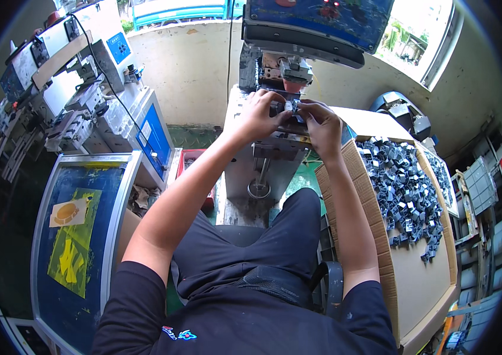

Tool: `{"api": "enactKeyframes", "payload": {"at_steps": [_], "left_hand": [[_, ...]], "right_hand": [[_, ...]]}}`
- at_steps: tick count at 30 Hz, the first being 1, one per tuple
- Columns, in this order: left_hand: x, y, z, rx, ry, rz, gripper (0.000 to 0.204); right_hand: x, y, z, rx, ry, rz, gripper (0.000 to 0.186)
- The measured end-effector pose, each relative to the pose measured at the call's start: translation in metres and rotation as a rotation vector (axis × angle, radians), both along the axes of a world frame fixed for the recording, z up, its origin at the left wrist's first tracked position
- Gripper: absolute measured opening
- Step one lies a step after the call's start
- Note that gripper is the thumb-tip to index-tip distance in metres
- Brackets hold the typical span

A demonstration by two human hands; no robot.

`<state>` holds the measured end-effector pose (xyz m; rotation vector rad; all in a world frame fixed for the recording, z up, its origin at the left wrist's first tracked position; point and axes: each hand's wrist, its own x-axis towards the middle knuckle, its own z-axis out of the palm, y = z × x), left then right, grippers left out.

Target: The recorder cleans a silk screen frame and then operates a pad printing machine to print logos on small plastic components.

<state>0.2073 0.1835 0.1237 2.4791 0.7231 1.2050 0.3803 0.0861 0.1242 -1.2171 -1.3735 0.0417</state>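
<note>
My left hand (263, 112) and my right hand (317, 120) meet at the fixture of a benchtop machine (316, 26) straight in front of me, both closed on a small grey part (291, 107) with a pale face. The red pad (293, 86) of the machine's head hangs just above my fingers. Below them is a metal platform (274, 148) on a column. My fingertips hide some of the part, so whether it is seated in the fixture I cannot tell.
A cardboard box (420, 290) of dark small parts (399, 183) stands at my right. A blue screen frame (108, 225) leans at my left, below a second machine (67, 83). A red crate (189, 160) sits left of the column.
</note>
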Motion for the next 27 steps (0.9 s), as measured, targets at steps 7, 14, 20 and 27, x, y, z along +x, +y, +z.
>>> {"api": "enactKeyframes", "payload": {"at_steps": [7,14,20,27], "left_hand": [[-0.045,-0.04,0.017,-0.236,-0.322,-0.109,0.043],[-0.14,-0.064,-0.008,-0.579,-0.396,-0.073,0.038],[-0.217,-0.071,-0.037,-0.769,-0.611,0.183,0.042],[-0.333,-0.034,-0.098,-0.579,-0.592,0.685,0.037]], "right_hand": [[-0.015,-0.006,0.016,-0.052,-0.162,-0.078,0.018],[-0.018,-0.003,0.025,-0.133,-0.437,-0.114,0.012],[-0.05,-0.013,0.028,-0.325,-0.782,-0.203,0.041],[-0.057,-0.039,-0.019,-0.263,-0.724,-0.403,0.055]]}}
